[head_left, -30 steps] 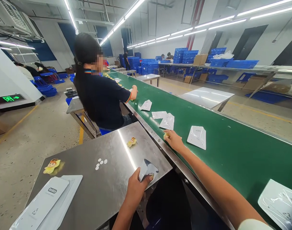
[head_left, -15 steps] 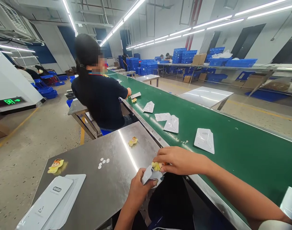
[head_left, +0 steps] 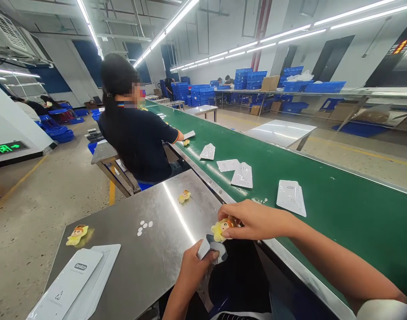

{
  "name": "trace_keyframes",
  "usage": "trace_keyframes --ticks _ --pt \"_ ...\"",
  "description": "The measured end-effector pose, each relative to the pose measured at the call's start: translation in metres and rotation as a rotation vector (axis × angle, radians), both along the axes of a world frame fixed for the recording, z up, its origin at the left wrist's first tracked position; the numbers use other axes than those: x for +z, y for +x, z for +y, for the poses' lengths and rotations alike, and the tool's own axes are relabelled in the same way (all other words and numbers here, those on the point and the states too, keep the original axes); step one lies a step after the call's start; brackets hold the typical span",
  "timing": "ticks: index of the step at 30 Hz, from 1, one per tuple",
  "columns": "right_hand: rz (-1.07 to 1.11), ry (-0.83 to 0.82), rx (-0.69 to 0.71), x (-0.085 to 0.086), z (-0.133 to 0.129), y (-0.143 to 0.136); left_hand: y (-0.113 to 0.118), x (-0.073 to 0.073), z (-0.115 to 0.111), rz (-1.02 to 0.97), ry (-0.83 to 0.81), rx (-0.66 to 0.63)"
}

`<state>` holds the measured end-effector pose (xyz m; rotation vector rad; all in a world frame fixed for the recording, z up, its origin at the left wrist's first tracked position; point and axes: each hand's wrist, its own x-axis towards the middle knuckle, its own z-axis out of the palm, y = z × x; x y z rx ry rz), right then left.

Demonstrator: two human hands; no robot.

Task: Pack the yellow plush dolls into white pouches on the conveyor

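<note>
My left hand (head_left: 197, 262) is closed around a small white box (head_left: 212, 249), its top end open towards me. Just above that opening, my right hand (head_left: 245, 221) pinches a yellow plush doll (head_left: 222, 229) with an orange-brown top and a small face. Doll and box are very close; I cannot tell whether they touch. On the metal table lie another yellow doll (head_left: 183, 196) and a third doll (head_left: 77, 235) at the left edge. Several round white stickers (head_left: 145, 227) lie between them. White printed pouches (head_left: 73, 284) overlap at the table's near left corner.
A green conveyor belt (head_left: 326, 186) runs along the right, carrying white pouches (head_left: 291, 198) and more farther up. A co-worker (head_left: 136, 129) in a dark shirt sits ahead, reaching over the belt. Blue crates (head_left: 203, 95) are stacked at the back.
My right hand has lifted the doll slightly up from the box opening, so more of the doll shows. The left hand still holds the box. The view has shifted a little.
</note>
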<state>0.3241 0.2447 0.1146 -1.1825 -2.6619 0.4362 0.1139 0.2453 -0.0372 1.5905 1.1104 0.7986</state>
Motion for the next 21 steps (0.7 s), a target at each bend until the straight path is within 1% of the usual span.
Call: trace_keyframes --ticks 3,6,10,12,14,16,18,20,21 --pt "0.111 -0.024 0.03 -0.009 0.001 0.0 0.0 0.0 -0.001 -0.059 -0.009 -0.024" --pt "0.113 0.012 0.091 -0.015 0.004 -0.002 -0.001 -0.001 -0.003 -0.058 0.002 -0.062" --pt "0.062 0.034 0.161 -0.013 0.009 -0.003 -0.004 -0.006 -0.002 -0.068 -0.062 -0.158" --pt "0.103 0.034 0.178 -0.011 0.009 -0.003 -0.005 -0.005 -0.002 -0.093 -0.1 -0.152" --pt "0.193 0.028 0.172 -0.009 0.008 -0.003 -0.005 -0.001 -0.001 -0.115 -0.111 -0.107" --pt "0.294 0.003 0.126 -0.01 0.006 -0.003 -0.004 0.007 -0.001 -0.118 -0.1 -0.082" --pt "0.399 -0.056 0.016 -0.015 0.003 -0.004 -0.003 0.013 -0.001 -0.104 -0.077 -0.065" --pt "0.516 -0.142 -0.1 -0.021 0.001 -0.007 -0.002 0.015 -0.002 -0.087 -0.056 -0.041" --pt "0.57 -0.184 -0.138 -0.025 0.0 -0.008 -0.002 0.014 -0.002 -0.083 -0.043 -0.031"
